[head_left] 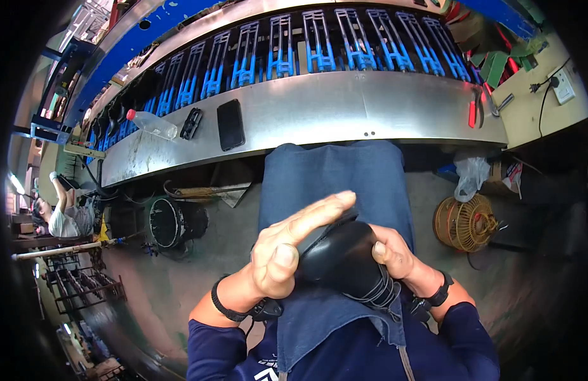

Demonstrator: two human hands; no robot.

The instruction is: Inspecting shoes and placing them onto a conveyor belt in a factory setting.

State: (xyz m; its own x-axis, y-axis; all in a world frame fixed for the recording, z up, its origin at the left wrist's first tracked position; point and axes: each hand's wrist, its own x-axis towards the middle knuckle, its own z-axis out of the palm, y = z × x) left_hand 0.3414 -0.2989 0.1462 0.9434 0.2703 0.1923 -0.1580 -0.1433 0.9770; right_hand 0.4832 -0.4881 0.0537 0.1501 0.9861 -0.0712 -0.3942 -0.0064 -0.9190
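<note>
- Here, the left hand (287, 244) lies flat and open over the top of a glossy black leather shoe (344, 257), fingers stretched toward the upper right and the thumb pressed against the shoe's near-left side; it covers the shoe rather than gripping it.
- The right hand (392, 254) is wrapped around the shoe's right side, thumb on the upper, clasping it from that flank.
- The shoe rests on the person's lap, on a blue denim apron (335, 184), directly between the two hands; its long axis runs on a slant from the upper left down to the lower right, where the dark lacing sits close to the right wrist. Both hands touch it, the left on top, the right at the side.
- Black bands circle both wrists.
- Beyond the knees runs a curved bare-metal workbench ledge (383, 108), bearing a flat black phone (230, 124), a small black clip-like piece (191, 123) and a clear plastic bottle with a red cap (151, 124).
- Behind it stand rows of blue-and-grey metal racks (319, 44).
- On the floor to the right sits a round wicker-coloured fan cage (465, 222); to the left, a black bucket (170, 222).
</note>
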